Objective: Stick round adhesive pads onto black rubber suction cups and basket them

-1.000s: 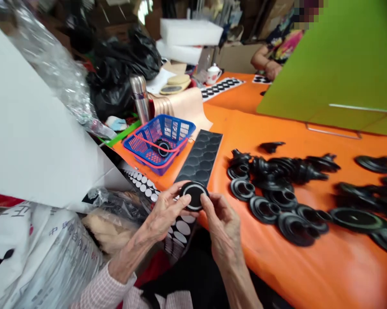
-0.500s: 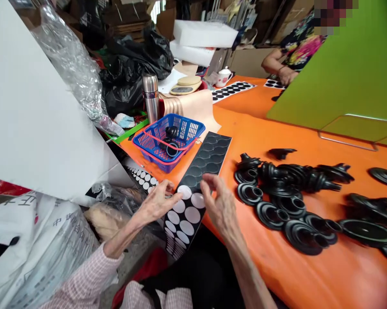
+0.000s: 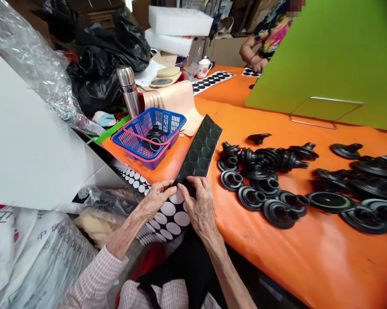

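A long sheet of round black stickers (image 3: 201,148) runs from the orange table down over its edge toward my lap. Its far part is black with circular cuts, while the near part shows white circles in a black web. My left hand (image 3: 156,199) pinches the sheet with thumb and fingertips where the black part meets the white circles. Close beside it, my right hand (image 3: 198,204) is also closed, thumb and fingers on the sheet at the same row. Whether a single sticker is lifted between the fingertips is hidden.
Many black rubber-like flanged parts (image 3: 258,163) lie to the right. A blue basket (image 3: 132,148) holding several such parts stands left of the sheet, a steel flask (image 3: 128,90) behind it. A green panel (image 3: 328,64) stands at the back right; another person's hand (image 3: 259,64) works beyond.
Both hands were apart with fingers loosely spread over the sheet; now they have come together and pinch it at the row of stickers. The sheet's far end is tilted up more. The view has shifted.
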Available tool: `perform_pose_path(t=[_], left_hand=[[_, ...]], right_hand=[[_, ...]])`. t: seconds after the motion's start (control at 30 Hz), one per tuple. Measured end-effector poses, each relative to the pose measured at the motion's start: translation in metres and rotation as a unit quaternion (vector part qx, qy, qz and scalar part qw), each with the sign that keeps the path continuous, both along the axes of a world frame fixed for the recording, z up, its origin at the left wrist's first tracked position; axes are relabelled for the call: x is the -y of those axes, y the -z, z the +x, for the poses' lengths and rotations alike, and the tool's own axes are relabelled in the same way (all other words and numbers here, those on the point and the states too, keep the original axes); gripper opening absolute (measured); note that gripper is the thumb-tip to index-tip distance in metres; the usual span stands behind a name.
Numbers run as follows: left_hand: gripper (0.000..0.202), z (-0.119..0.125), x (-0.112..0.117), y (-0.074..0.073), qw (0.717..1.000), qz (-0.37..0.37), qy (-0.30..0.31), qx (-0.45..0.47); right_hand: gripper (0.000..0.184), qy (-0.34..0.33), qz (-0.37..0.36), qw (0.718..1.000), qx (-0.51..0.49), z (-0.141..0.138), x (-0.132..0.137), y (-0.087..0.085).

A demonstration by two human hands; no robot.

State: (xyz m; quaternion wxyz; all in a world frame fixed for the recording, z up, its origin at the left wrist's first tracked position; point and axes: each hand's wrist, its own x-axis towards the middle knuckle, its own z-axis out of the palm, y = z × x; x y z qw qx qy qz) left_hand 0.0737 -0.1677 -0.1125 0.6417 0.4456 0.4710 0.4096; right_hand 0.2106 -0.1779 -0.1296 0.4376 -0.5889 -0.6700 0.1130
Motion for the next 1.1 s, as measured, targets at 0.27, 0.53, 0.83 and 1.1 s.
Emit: perform_pose_path(t=[0.27,0.53,0.83,1.1], left_hand=[[0.019,0.009,-0.005,-0.005,0.997,0.045,0.010,-0.066],[0.023,0.015,0.003,-0.017,0.925,0.124,-0.145,-0.328],[0.027,0.059,0.008,-0.037,0.995,-0.035,0.046,-0.085],[0.033,0.125,-0.038,-0.034,0.863,0.317,0.112,-0.376]], right_hand=[[0.020,0.045,0.149,0.972,0.179,-0.004,-0.002,0.008],[0.026,0.125,0.103,0.982,0.098,0.028,0.012,0.005],[0.024,0.072,-0.108,0.939,-0.319,0.029,0.059,-0.005],[0.031,0.174,-0.107,0.868,-0.453,0.082,0.064,-0.019]])
